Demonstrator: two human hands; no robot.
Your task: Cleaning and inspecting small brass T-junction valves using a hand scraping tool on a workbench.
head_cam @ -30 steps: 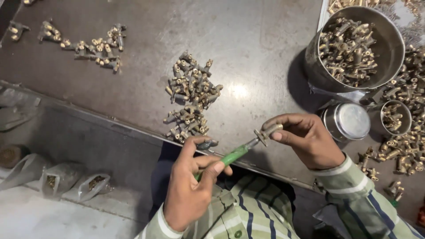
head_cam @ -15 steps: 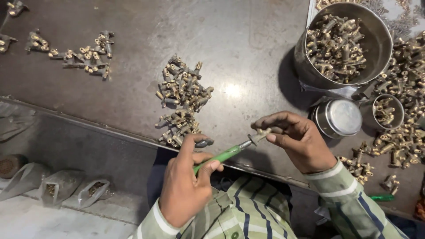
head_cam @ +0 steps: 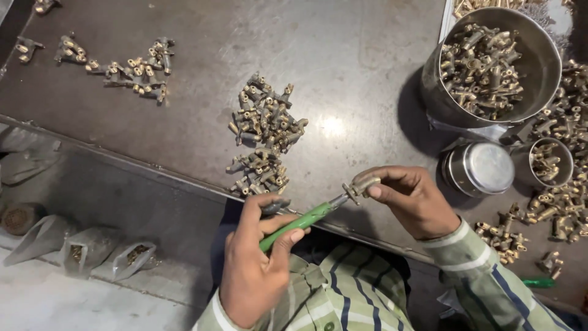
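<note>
Over dark metal table (head_cam: 355, 67), left hand (head_cam: 257, 263) clasping green screwdriver (head_cam: 297, 222), tip up-right into right hand (head_cam: 413, 199)'s pinched brass fitting (head_cam: 361, 186).

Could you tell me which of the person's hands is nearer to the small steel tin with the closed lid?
Right. The right hand, holding a brass fitting, lies just beside the lidded steel tin; the left hand, gripping the green-handled screwdriver, is farther away.
</note>
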